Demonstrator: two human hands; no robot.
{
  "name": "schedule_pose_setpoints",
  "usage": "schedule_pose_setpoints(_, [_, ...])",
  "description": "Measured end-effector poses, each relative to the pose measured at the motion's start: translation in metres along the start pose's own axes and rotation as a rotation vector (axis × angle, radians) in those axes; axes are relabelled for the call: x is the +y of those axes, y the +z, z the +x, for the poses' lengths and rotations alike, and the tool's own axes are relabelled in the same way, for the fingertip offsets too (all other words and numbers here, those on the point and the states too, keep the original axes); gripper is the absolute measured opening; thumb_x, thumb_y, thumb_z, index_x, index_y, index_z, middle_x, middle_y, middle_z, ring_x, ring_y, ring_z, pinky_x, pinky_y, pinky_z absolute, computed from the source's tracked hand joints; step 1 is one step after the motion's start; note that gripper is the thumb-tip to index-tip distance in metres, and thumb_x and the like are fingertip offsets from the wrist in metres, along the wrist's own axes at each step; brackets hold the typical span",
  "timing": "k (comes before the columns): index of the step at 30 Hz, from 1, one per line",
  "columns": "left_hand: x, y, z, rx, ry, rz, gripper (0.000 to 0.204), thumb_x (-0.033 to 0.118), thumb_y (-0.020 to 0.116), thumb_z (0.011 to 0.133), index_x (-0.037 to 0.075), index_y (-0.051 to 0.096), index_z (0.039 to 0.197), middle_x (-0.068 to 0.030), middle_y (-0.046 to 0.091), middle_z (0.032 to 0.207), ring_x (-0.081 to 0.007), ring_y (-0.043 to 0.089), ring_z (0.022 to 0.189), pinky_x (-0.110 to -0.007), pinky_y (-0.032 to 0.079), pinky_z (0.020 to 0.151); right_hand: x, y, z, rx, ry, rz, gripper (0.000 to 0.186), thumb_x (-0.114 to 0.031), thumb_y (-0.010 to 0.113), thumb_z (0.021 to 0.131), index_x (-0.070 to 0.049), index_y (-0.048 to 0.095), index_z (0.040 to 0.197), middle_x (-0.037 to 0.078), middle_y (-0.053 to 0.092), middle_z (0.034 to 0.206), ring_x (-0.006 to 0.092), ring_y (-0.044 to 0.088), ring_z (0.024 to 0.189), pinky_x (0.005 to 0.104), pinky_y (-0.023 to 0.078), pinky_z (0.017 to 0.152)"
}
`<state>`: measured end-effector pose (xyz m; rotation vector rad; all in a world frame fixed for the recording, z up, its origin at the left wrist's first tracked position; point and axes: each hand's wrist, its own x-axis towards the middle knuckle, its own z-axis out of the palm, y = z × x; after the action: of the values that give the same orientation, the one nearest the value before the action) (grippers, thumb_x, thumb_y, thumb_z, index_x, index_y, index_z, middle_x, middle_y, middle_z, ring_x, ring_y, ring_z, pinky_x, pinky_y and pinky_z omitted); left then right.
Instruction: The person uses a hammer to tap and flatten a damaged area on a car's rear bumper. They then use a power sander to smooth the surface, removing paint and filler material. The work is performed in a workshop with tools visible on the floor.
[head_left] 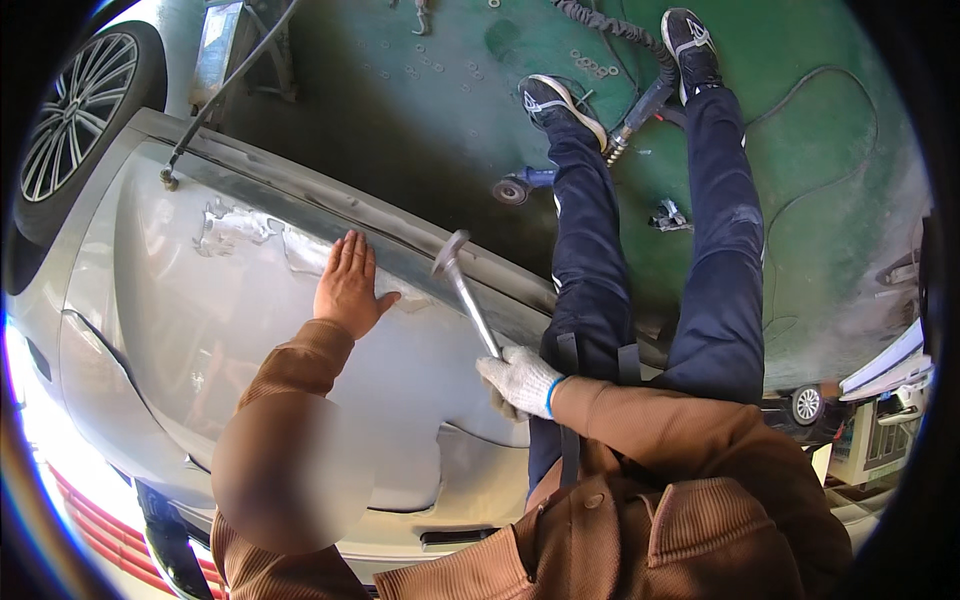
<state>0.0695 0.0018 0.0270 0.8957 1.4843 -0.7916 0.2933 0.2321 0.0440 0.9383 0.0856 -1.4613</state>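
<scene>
Brown corduroy jacket, worn by the operator, fills the lower edge of the view, nearest the camera. Hammer: located in front of the grey car panel, right of centre, its head pointing away from the operator and overlapping the sill. Contact between head and bodywork cannot be determined. Right hand: fitted with a whitish knit glove with a blue cuff edge; fingers are wrapped around the lower handle. Left hand: bare, grasps nothing; it lies flat on the panel, thumb spread, just beside an irregular bright metal patch. Near the wheel, a slender metal rod ends at a fitting on the panel. Beyond the sill, a blue grinder lies on the green floor beside the operator's leg. Farther out, washers lie scattered near the shoes.
</scene>
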Motion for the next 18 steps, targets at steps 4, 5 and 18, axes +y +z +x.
schedule_pose_setpoints(4, [-0.016,-0.004,0.001,0.015,-0.046,-0.002,0.094,0.064,0.057,0.102,-0.008,0.04,0.161,-0.0246,0.035,0.172,-0.0354,0.023,0.165,-0.047,0.011,0.137,-0.004,-0.002,0.012,-0.008,-0.036,-0.096,0.039,-0.039,0.059,0.109,0.0,0.06,0.114,0.012,0.066,0.07,0.0241,0.062,0.047,0.0414,0.048,0.042])
schedule_pose_setpoints(5, [-0.021,-0.008,0.0,0.015,-0.052,-0.002,0.094,0.064,0.057,0.102,-0.008,0.04,0.161,-0.0247,0.035,0.172,-0.0355,0.023,0.165,-0.048,0.011,0.136,-0.01,0.001,0.013,-0.04,-0.008,-0.089,0.039,-0.039,0.059,0.108,-0.001,0.06,0.114,0.012,0.066,0.07,0.0242,0.062,0.047,0.0414,0.048,0.042])
schedule_pose_setpoints(18, [-0.079,-0.015,0.016,0.095,-0.255,0.059,0.092,0.063,0.053,0.105,-0.009,0.04,0.161,-0.0239,0.033,0.173,-0.0355,0.02,0.166,-0.047,0.011,0.136,-0.047,0.01,0.022,-0.124,0.062,-0.102,0.038,-0.036,0.058,0.108,-0.002,0.058,0.125,0.012,0.063,0.07,0.0219,0.058,0.047,0.0423,0.045,0.042])
